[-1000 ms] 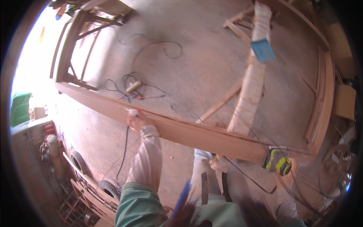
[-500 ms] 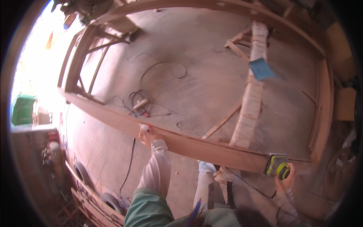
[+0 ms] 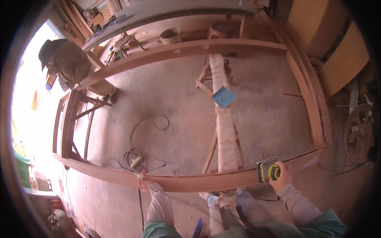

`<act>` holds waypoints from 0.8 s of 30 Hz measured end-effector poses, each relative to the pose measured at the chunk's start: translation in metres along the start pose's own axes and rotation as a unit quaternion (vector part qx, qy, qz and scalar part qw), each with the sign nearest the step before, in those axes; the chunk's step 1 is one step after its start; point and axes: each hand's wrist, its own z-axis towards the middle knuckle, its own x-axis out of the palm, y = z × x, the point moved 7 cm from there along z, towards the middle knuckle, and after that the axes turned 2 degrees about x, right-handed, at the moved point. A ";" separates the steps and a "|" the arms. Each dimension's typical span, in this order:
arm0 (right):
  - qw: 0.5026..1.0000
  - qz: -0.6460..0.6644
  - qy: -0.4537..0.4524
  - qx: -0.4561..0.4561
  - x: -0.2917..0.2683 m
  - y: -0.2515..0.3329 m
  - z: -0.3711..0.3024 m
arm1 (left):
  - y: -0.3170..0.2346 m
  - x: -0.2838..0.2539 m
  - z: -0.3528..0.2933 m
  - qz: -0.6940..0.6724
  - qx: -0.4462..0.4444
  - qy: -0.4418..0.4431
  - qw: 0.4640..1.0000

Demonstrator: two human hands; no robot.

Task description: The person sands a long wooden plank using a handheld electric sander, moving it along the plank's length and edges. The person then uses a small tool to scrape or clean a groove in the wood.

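A long reddish-brown wooden rail (image 3: 182, 185) runs across in front of me, the near side of a large rectangular frame. My left hand (image 3: 147, 184) is closed round the rail left of centre, and a small white-and-red thing I cannot identify shows at its fingers. Towards the rail's right end, my right hand (image 3: 282, 175) grips a green-and-black power sander (image 3: 268, 170), whose flat pad is against the rail. A padded, wrapped beam (image 3: 226, 146) passes under the frame, and a blue sheet (image 3: 223, 97) lies on it.
A coiled cable with a power strip (image 3: 136, 162) lies on the floor inside the frame. At the far left, another person (image 3: 71, 59) bends over the frame's corner. A long workbench (image 3: 166, 18) stands behind, with a bucket (image 3: 170, 36); a spoked wheel (image 3: 358, 129) is at right.
My view has tilted up and shifted right, showing the workbench and more of the other person. Both hands keep their holds, the right with the sander at the rail's right part.
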 end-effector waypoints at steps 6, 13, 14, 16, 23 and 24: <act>0.999 -0.002 0.030 0.031 0.000 0.002 0.000 | 0.024 0.001 0.001 -0.182 0.030 0.029 0.982; 0.998 -0.011 0.039 0.046 0.004 0.002 -0.005 | 0.065 -0.033 -0.125 -0.436 0.113 0.144 0.881; 0.997 -0.013 0.048 0.065 0.002 -0.002 -0.008 | 0.068 -0.043 -0.146 -0.438 0.104 0.165 0.877; 0.996 -0.006 0.052 0.070 0.002 -0.004 -0.006 | 0.076 -0.072 -0.176 -0.361 0.103 0.235 0.897; 0.993 0.028 0.097 0.066 -0.002 -0.013 -0.001 | 0.182 -0.130 -0.216 -0.292 0.156 0.260 0.907; 0.992 0.026 0.100 0.065 -0.004 -0.016 -0.002 | 0.190 -0.134 -0.214 -0.278 0.170 0.258 0.910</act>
